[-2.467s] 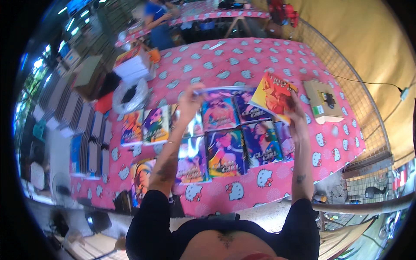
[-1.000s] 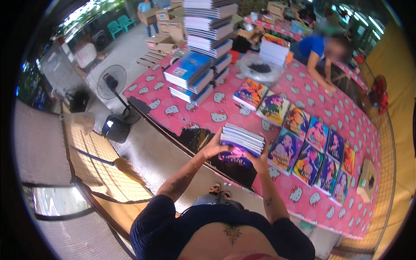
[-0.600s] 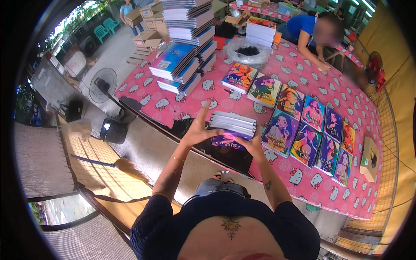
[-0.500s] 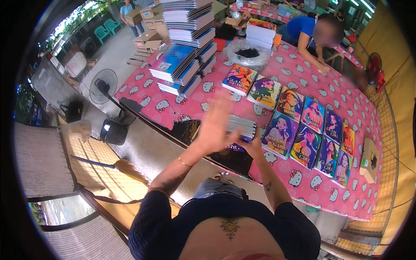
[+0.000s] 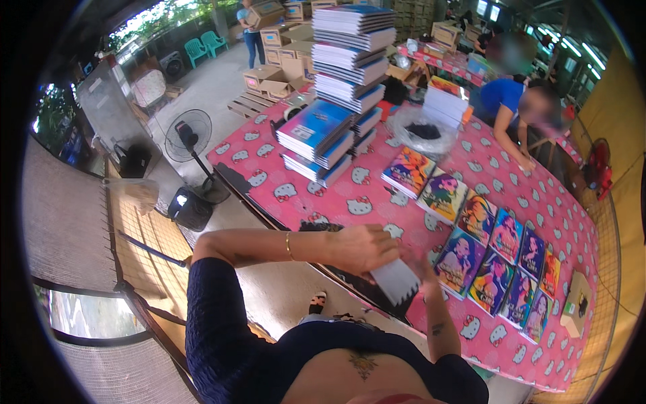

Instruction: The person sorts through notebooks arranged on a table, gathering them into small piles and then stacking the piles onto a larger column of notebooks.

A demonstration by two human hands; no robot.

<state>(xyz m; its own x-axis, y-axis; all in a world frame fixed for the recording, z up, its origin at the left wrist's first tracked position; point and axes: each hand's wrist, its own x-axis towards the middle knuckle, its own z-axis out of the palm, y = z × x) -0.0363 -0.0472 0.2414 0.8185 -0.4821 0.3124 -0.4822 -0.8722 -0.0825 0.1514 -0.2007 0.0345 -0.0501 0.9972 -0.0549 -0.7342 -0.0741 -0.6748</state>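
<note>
At centre frame, the left hand (image 5: 369, 248) grasps a spiral-bound stack (image 5: 396, 281), seemingly to steady it; the right hand (image 5: 424, 268) is blurred, so I cannot tell its grip.

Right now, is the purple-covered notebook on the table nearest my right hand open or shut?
Shut. The purple-covered notebook lies near your right hand, illustrated cover facing up, with no inside pages spread out.

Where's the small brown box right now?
In the head view, the small brown box sits near the pink table's right edge, beside the notebooks.
</note>
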